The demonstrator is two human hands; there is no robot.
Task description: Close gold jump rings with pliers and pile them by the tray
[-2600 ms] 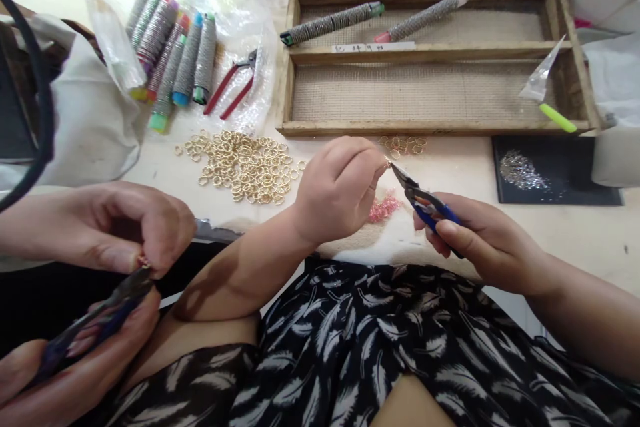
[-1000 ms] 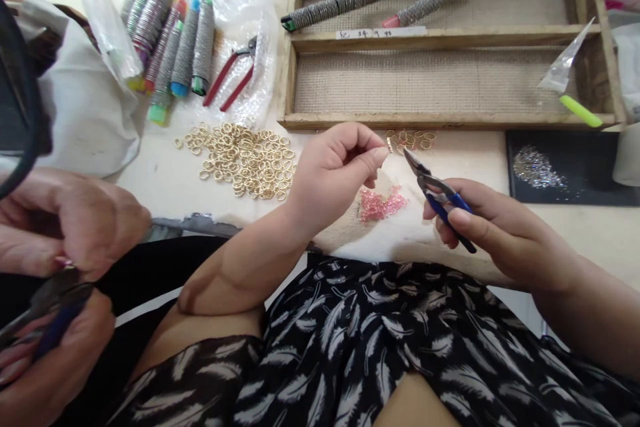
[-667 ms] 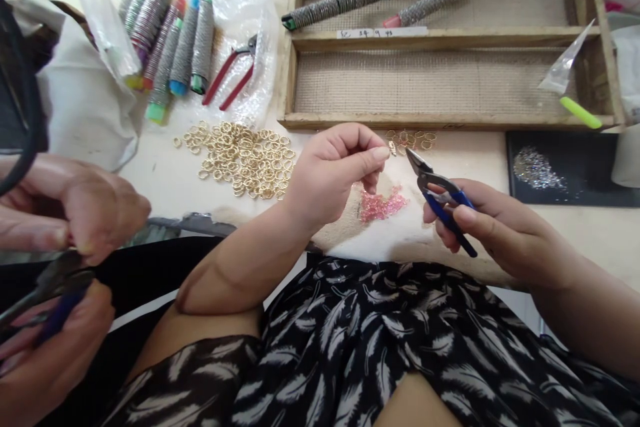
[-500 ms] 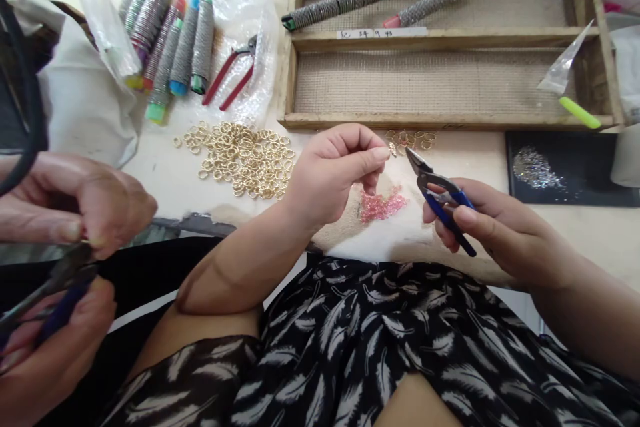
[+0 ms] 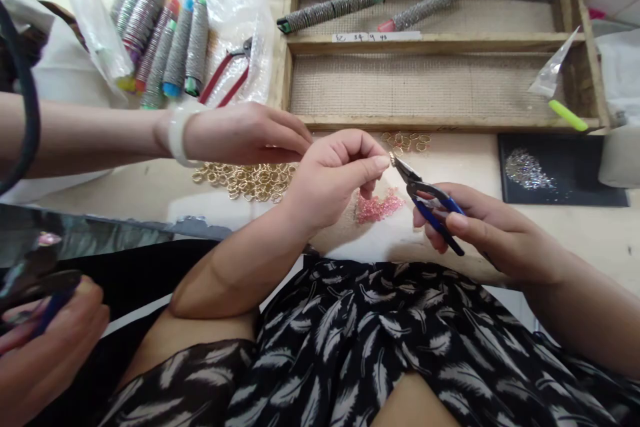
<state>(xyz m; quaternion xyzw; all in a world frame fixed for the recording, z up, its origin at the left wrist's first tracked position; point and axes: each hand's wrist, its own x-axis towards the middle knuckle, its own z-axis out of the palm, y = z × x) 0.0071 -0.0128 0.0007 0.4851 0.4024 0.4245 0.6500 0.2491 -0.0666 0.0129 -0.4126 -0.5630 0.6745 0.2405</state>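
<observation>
Pinching a small gold ring (image 5: 393, 159) between thumb and forefinger, your left hand (image 5: 340, 177) is drawn narrow, fingers curled, probably so that the ring's edge stands clear for the tool. Your right hand (image 5: 480, 227) is wrapped around the blue-handled pliers (image 5: 434, 207), thumb along the upper side, which likely gives you fine control over the tips. Those tips meet the ring just past your left fingertips; whether they bite on it, you cannot tell from this view. Both hands are above the surface (image 5: 460, 157), with the pink beads (image 5: 379, 207) heaped just below the ring, perhaps so that little reaching is needed. A few loose rings (image 5: 410, 141) lie beyond, beside the wooden tray (image 5: 440, 123). To your left, a co-worker's hand with a white bangle (image 5: 184, 133) stretches over the larger ring pile (image 5: 255, 181), which seems placed between you for sharing. Clear bits (image 5: 527, 170) rest on a black mat (image 5: 595, 180), whose dark colour likely makes them easier to see.
</observation>
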